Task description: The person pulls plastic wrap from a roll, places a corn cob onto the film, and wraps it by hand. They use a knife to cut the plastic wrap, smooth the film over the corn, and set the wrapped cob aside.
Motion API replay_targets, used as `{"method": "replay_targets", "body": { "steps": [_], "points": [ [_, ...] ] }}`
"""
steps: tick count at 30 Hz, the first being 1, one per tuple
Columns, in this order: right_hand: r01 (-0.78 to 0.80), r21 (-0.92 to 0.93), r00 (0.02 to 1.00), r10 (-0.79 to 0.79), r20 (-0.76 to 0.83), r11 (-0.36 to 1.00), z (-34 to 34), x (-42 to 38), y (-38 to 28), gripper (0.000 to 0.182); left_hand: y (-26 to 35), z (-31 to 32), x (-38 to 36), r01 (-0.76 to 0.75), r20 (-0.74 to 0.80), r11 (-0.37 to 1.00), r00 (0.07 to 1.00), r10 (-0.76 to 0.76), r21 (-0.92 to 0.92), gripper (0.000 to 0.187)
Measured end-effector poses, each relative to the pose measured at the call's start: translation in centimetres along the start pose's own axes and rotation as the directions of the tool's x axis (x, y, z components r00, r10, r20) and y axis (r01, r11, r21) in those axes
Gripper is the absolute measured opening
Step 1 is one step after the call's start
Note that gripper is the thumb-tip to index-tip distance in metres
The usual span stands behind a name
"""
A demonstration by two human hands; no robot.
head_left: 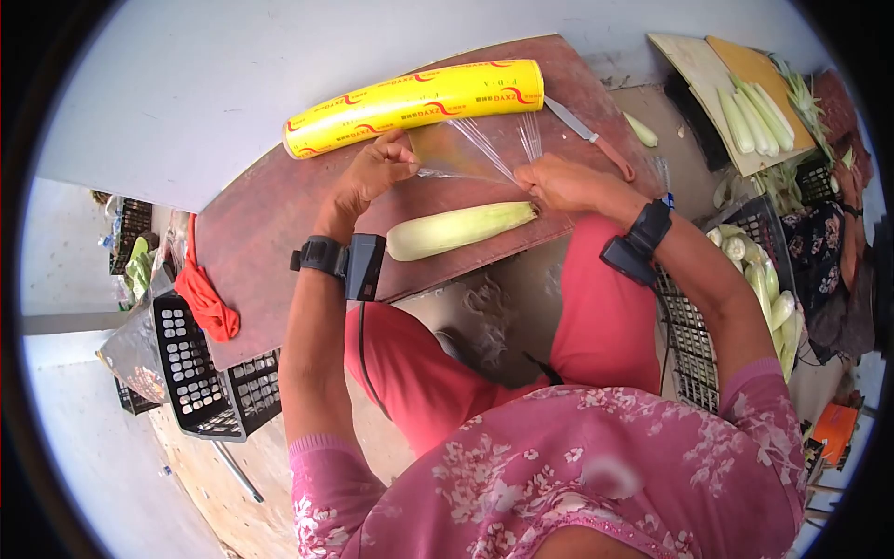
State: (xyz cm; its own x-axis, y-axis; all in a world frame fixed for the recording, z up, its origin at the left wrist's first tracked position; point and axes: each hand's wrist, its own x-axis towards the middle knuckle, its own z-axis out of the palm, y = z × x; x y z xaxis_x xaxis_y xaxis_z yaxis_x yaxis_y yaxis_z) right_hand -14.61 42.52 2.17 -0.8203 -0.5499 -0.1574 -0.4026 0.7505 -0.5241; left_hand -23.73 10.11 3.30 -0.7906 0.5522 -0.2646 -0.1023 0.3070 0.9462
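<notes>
A yellow roll of plastic film [414, 104] with red print lies along the back of the reddish table [279, 238]. Clear film [458, 154] stretches from it toward me, bunched into creases at the right. My left hand [377, 168] pinches the film's left edge. On the right side, my right hand [559, 182] is closed on the film's gathered edge. A pale green corn ear [461, 231] lies on the table just below the film, its stalk end near my right hand, touched by neither hand.
A knife [596, 140] with a reddish handle lies right of the roll. A red cloth [205, 293] hangs at the table's left edge above a black crate [191, 363]. At right are a crate of corn [764, 279], corn on a board [754, 116] and another person's arm [849, 186].
</notes>
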Motion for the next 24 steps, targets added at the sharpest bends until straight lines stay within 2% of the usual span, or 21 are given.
{"method": "replay_targets", "body": {
  "steps": [2, 5, 8, 11, 14, 17, 20, 23, 24],
  "points": [
    [-0.013, -0.025, 1.000, 0.013, -0.002, 1.000, -0.2, -0.1, -0.2, 0.008, -0.4, 0.5, -0.1, -0.070, -0.044, 0.997, 0.996, 0.071, 0.034, 0.002],
    [-0.060, -0.274, 0.998, 0.058, -0.016, 0.960, -0.5, -0.7, -2.3, 0.013, -1.2, 0.4, -0.1, -0.086, -0.031, 0.990, 0.995, 0.090, 0.114, 0.002],
    [-0.071, -0.424, 0.997, 0.077, -0.003, 0.903, -0.4, -1.1, -3.3, 0.016, -1.4, 0.5, -0.6, -0.111, -0.026, 0.989, 0.993, 0.114, 0.098, 0.003],
    [-0.054, -0.491, 0.999, 0.041, -0.036, 0.870, 0.0, -1.8, -3.8, 0.015, -1.2, 0.1, -0.4, 0.037, -0.039, 0.988, 0.999, -0.031, 0.149, 0.008],
    [-0.003, -0.506, 0.992, -0.063, -0.112, 0.863, 0.9, -2.3, -3.4, 0.012, -0.6, 0.8, -0.9, 0.022, -0.083, 0.986, 0.996, -0.008, 0.168, 0.007],
    [0.009, -0.545, 0.984, -0.104, -0.145, 0.838, 1.4, -2.8, -3.2, 0.010, -1.6, 0.1, -0.4, 0.018, -0.003, 0.979, 1.000, -0.018, 0.202, 0.007],
    [0.057, -0.575, 0.986, -0.138, -0.098, 0.816, 1.2, -3.5, -3.3, 0.008, -1.9, 0.2, -0.3, -0.099, 0.030, 0.954, 0.995, 0.094, 0.284, 0.006],
    [0.154, -0.643, 0.978, -0.209, -0.010, 0.751, 0.6, -4.4, -3.1, 0.008, -1.2, 0.8, -0.8, -0.082, 0.005, 0.967, 0.997, 0.083, 0.240, 0.005],
    [0.135, -0.639, 0.989, -0.142, 0.040, 0.757, 0.0, -4.6, -3.8, 0.011, -1.3, 0.9, -0.8, -0.102, -0.001, 0.964, 0.994, 0.105, 0.246, 0.005]
  ]
}}
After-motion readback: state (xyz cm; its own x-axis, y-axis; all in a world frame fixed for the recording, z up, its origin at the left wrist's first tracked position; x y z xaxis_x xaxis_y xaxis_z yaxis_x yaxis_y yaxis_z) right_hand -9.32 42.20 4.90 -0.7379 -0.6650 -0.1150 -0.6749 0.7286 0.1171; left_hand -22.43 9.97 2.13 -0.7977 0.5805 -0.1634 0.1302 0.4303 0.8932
